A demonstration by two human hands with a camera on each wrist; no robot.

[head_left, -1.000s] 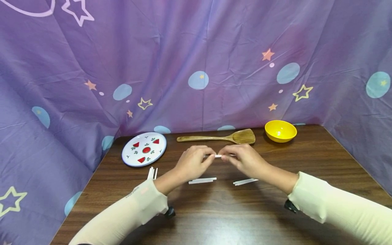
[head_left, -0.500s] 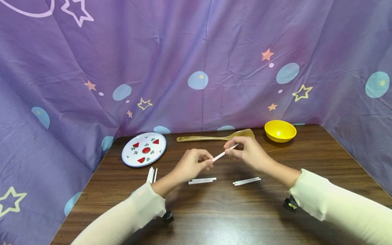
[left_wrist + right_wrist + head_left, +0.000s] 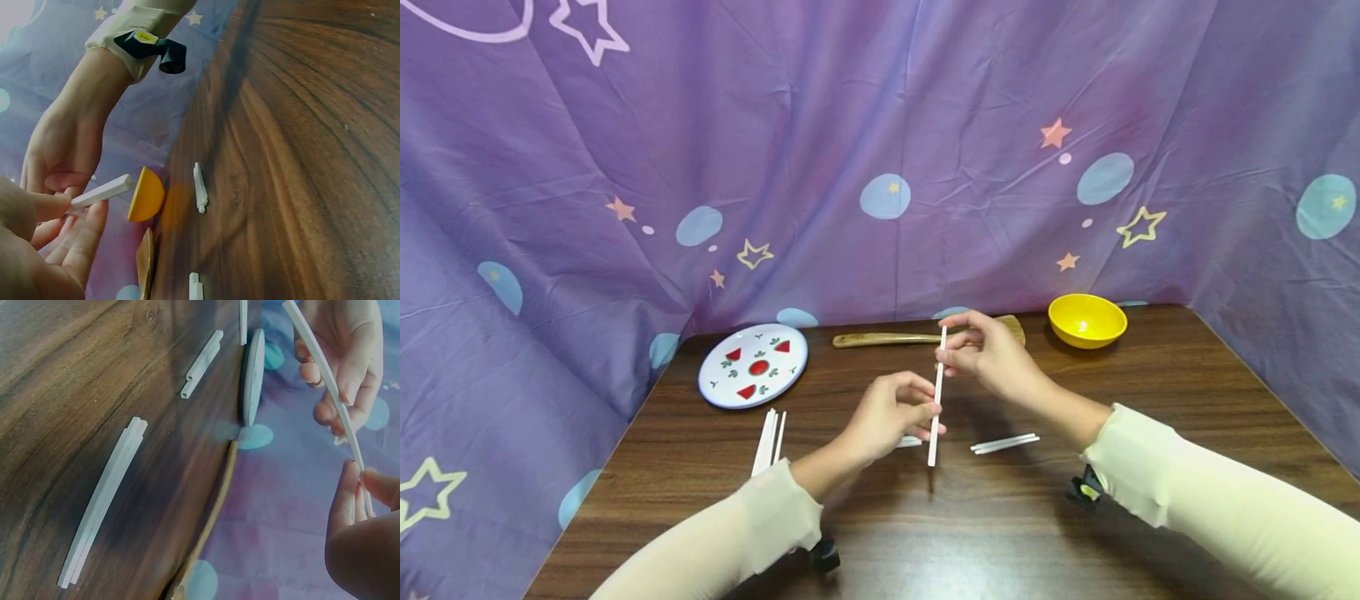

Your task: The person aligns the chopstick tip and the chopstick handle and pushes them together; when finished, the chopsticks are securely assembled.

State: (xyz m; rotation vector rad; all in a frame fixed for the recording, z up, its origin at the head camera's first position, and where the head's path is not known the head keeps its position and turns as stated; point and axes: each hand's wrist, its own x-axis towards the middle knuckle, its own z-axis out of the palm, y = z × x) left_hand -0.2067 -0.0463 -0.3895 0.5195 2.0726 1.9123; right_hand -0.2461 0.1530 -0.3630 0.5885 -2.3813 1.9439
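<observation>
In the head view, a slim white stick (image 3: 932, 447) stands nearly upright in the air over the middle of the table, held by both hands. My left hand (image 3: 883, 414) pinches it below its middle, and the lower end sticks out free beneath the fingers. Near the top, my right hand (image 3: 994, 357) grips it between thumb and fingers. The left wrist view shows an end of the stick (image 3: 103, 192) jutting past the left fingers. Two white sticks (image 3: 1004, 444) lie side by side under the right wrist. Another pair (image 3: 910, 442) is partly hidden behind the left hand.
More white sticks (image 3: 765, 446) lie at the left, partly covered by the left sleeve. Behind the hands are a patterned plate (image 3: 722, 379), a wooden spatula (image 3: 880, 339) partly covered by the right hand, and a yellow bowl (image 3: 1086, 325). A purple cloth (image 3: 820, 167) hangs behind the table.
The stick has turned from level, through a slant, to nearly upright. My right hand has risen and my left hand has come down toward the table, now covering part of the middle pair.
</observation>
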